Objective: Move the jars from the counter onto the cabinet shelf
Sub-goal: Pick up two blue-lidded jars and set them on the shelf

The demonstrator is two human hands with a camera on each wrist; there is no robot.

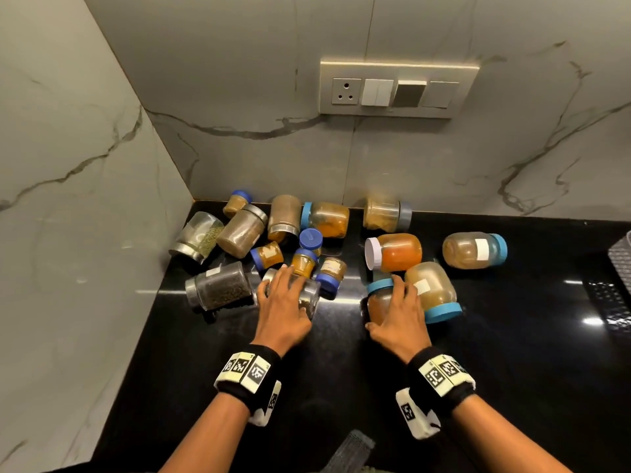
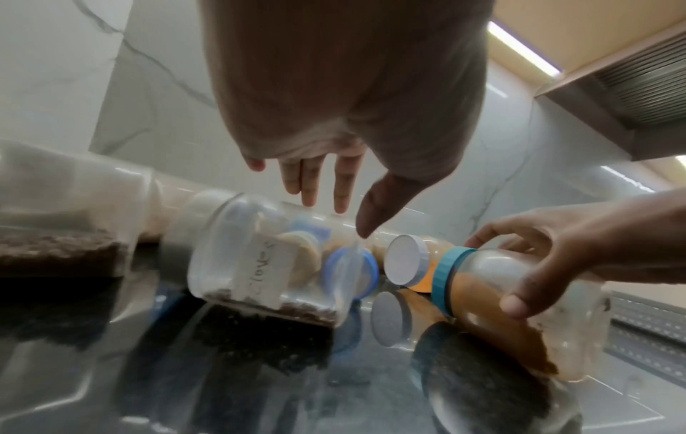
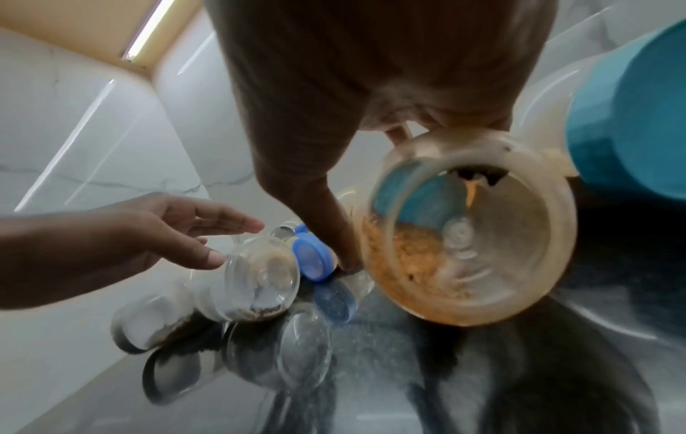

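Note:
Several jars lie on their sides on the black counter (image 1: 512, 336), bunched toward the back corner. My left hand (image 1: 285, 298) reaches over a clear glass jar of cloves (image 1: 309, 297) with a steel lid. In the left wrist view its fingers (image 2: 308, 188) are straight just above that labelled jar (image 2: 260, 264), and the thumb tip is near the glass. My right hand (image 1: 397, 305) grips a teal-lidded jar of orange-brown powder (image 1: 377, 303). Its thumb and fingers wrap round that jar (image 2: 482, 282). The right wrist view looks into the jar's base (image 3: 471, 235). No cabinet shelf is in view.
Marble walls close the corner at left and back, with a switch panel (image 1: 397, 88) above the jars. Another teal-lidded jar (image 1: 433, 290) lies against my right hand, and a white-lidded orange jar (image 1: 392, 252) is just behind. A metal rack (image 1: 614, 285) sits at the right edge.

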